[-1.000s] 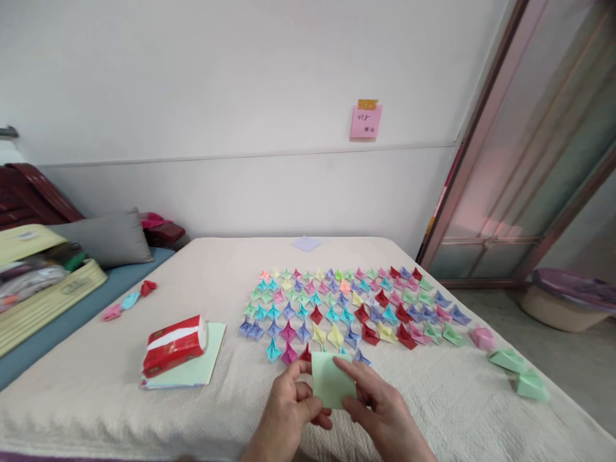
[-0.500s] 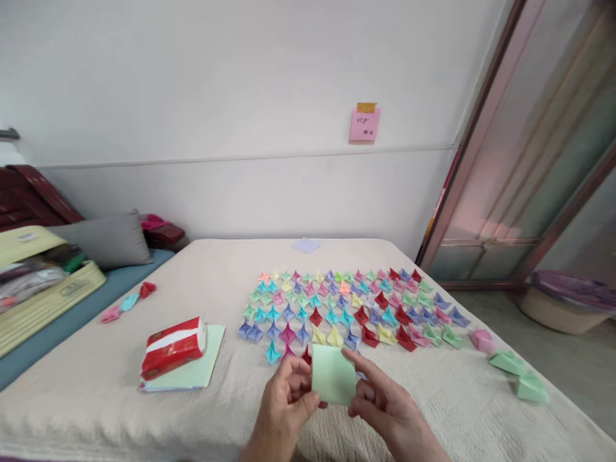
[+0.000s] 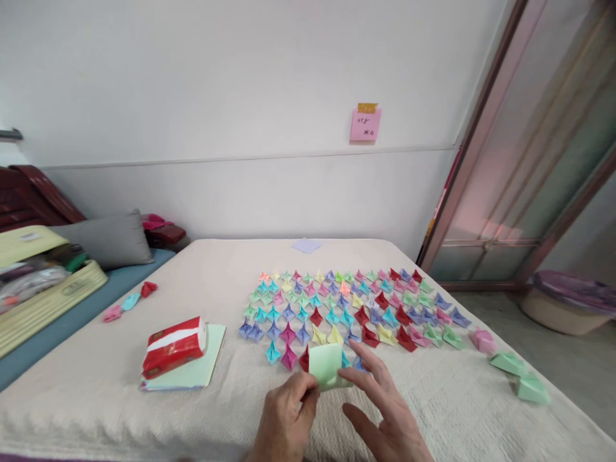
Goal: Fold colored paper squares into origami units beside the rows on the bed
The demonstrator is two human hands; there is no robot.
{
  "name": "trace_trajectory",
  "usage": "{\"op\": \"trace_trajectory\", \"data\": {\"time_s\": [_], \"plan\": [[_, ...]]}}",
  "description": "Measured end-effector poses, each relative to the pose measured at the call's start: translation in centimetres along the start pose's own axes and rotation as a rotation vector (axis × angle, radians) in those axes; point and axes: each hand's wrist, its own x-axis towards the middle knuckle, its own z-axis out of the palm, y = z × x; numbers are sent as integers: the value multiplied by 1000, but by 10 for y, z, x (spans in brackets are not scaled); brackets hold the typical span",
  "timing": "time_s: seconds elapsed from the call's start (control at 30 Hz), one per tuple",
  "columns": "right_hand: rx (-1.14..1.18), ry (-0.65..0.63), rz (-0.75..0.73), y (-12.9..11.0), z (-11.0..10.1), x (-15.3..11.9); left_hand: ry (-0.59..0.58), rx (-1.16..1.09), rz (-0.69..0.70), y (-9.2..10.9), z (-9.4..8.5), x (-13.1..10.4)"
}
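Observation:
Between my hands is a square light green paper (image 3: 326, 363), held upright with its lower right part bending. My left hand (image 3: 289, 410) pinches its lower left corner between thumb and fingers. The fingers of my right hand (image 3: 382, 407) are spread, and one fingertip touches the paper's right side; the thumb stands apart from it. Just beyond the hands, rows of small folded paper shapes (image 3: 287, 333) in many colours cover part of the pale cloth (image 3: 231, 423). A few of them are partly hidden behind the green paper.
On the left, a red tissue pack (image 3: 174, 348) lies on a stack of paper sheets (image 3: 215, 353). Larger green folded papers (image 3: 532, 387) lie near the right edge. One lavender sheet (image 3: 307, 245) is at the far edge, and a pink note (image 3: 365, 126) hangs on the wall.
The green paper has shifted slightly left and now bends at its lower right. My left hand has turned into a tighter pinch. My right thumb has come off the paper, with the fingers opening.

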Motion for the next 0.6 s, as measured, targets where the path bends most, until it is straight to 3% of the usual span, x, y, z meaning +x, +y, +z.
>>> {"op": "trace_trajectory", "data": {"time_s": [0.17,0.37,0.47,0.6], "plan": [[-67,55,-53,-4,1,1,35,13,189,-6,4,-2],[-199,127,-321,-10,2,9,41,17,218,-5,6,1],[-236,147,-384,-10,3,13,26,20,123,-4,8,1],[-270,134,-378,-5,6,13,-108,-109,-147,-7,10,2]]}}
